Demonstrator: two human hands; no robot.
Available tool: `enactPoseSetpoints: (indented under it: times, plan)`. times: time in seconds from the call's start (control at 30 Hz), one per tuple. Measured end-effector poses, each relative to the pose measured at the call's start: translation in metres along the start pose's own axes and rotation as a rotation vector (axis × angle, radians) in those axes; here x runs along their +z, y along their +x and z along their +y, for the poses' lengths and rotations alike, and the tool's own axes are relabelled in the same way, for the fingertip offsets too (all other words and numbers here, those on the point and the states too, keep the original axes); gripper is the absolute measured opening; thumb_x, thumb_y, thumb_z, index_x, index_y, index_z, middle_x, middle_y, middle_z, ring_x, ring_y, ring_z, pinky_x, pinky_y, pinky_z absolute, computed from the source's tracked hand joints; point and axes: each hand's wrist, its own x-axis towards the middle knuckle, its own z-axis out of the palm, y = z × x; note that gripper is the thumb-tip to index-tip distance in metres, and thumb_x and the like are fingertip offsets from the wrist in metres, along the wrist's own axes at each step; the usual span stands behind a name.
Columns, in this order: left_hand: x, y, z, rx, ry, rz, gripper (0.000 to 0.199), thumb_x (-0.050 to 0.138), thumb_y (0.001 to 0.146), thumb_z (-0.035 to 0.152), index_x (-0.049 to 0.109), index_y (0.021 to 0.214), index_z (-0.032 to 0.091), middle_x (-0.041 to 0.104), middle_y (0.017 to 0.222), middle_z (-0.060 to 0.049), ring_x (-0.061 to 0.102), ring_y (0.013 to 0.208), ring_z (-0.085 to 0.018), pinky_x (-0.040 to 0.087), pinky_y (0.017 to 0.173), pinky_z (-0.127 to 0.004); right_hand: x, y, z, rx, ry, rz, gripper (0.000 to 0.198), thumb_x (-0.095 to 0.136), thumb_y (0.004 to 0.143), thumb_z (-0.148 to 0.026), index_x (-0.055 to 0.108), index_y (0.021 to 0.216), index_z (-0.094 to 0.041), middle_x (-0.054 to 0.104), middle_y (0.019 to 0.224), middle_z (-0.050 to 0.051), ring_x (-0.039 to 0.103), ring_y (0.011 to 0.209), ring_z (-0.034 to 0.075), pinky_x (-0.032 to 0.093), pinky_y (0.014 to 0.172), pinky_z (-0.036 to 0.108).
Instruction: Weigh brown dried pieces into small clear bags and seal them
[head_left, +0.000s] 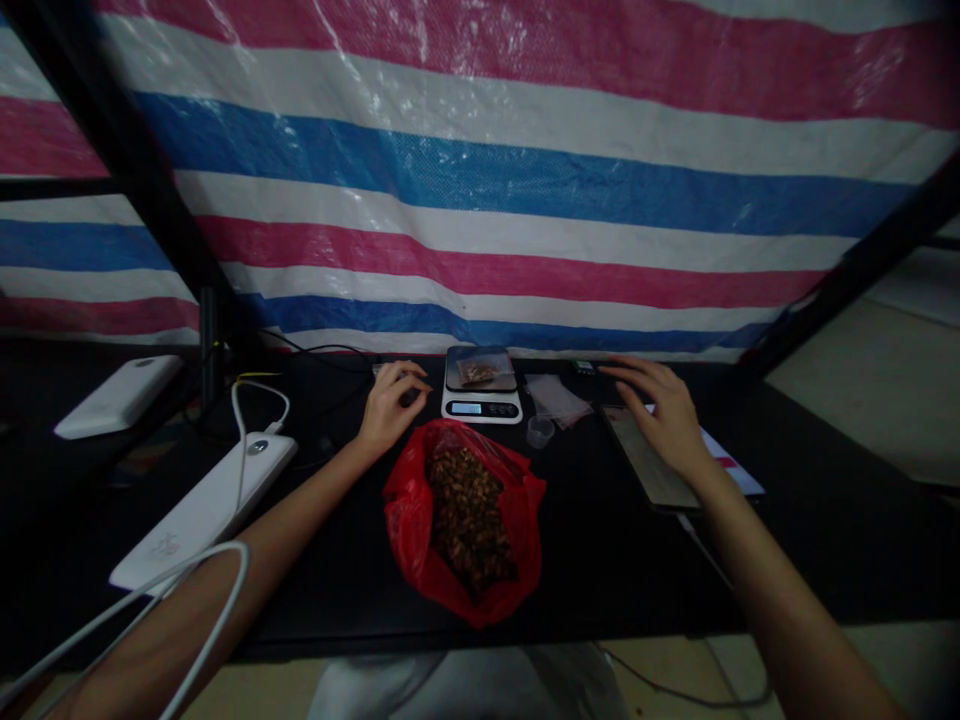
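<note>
- Your left hand (391, 402) rests on the black table (600, 560), fingers curled loosely inward, just left of the digital scale (481, 396); something dark lies under the fingertips, too dim to identify, and you cannot tell whether the hand grips it.
- Your right hand (664, 415) lies flat and open, fingers spread, palm down on the upper end of a flat grey slab (651, 465) that runs diagonally toward you; it holds nothing.
- The scale stands at the far edge of the table, between your two hands, with a small clear packet of brown pieces (478, 372) lying on its platform and a lit display on its front.
- The red plastic bag (463, 520) lies open in front of the scale, nearer to you, showing a heap of brown pieces (469, 515) inside.
- A small clear cup (539, 431) stands just right of the bag's mouth; empty clear packets (556, 397) lie beside the scale, to its right.
- Two white power banks (206, 510) (120, 396) lie on the left, well apart from the bag, with white cables (244, 430) attached.
- A striped red, white and blue tarpaulin (480, 180) hangs behind the table.
</note>
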Motion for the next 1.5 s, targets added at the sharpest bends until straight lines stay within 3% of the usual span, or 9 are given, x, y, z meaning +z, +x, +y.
enactPoseSetpoints:
  times: [0.17,0.37,0.77,1.17,1.5]
  plan:
    - [-0.002,-0.001,0.001,0.021,0.007,-0.001,0.01,0.053,0.081,0.017,0.062,0.076,0.02,0.06,0.095,-0.004,0.054,0.094,-0.019,0.042,0.085,-0.036,0.027,0.004,-0.049,0.087,0.202,0.249,0.036,0.032,0.087,-0.019,0.063,0.105,-0.029,0.063,0.11,0.004,0.054,0.107,0.024,0.039,0.092,0.044]
    - [-0.001,0.0,0.002,0.075,0.008,-0.027,0.007,0.053,0.082,0.019,0.06,0.08,0.021,0.06,0.096,-0.004,0.053,0.096,-0.019,0.042,0.086,-0.035,0.066,-0.021,-0.063,-0.052,0.2,0.116,0.037,0.034,0.082,-0.009,0.064,0.095,-0.025,0.065,0.1,0.003,0.056,0.096,0.022,0.042,0.085,0.04]
    - [-0.001,0.0,0.002,0.187,0.065,-0.196,0.008,0.045,0.086,0.016,0.052,0.084,0.019,0.057,0.097,-0.006,0.051,0.093,-0.018,0.042,0.083,-0.032,0.06,-0.017,-0.057,-0.054,0.148,0.049,0.037,0.035,0.079,-0.006,0.064,0.095,-0.023,0.064,0.102,0.004,0.054,0.095,0.022,0.042,0.085,0.037]
    - [-0.003,0.0,0.003,0.182,0.072,-0.172,0.015,0.041,0.087,0.014,0.05,0.099,0.018,0.056,0.102,-0.008,0.051,0.1,-0.02,0.042,0.088,-0.035,0.057,-0.013,-0.056,-0.06,0.059,-0.023,0.042,0.037,0.07,0.001,0.062,0.096,-0.019,0.064,0.097,0.005,0.052,0.09,0.021,0.041,0.081,0.034]
    - [-0.006,0.0,0.006,0.179,0.061,-0.185,0.016,0.04,0.087,0.013,0.053,0.096,0.017,0.055,0.103,-0.008,0.05,0.098,-0.019,0.041,0.087,-0.034,0.064,0.0,-0.051,0.051,-0.066,-0.06,0.025,0.041,0.087,-0.019,0.062,0.1,-0.021,0.065,0.1,0.005,0.054,0.093,0.022,0.04,0.081,0.033]
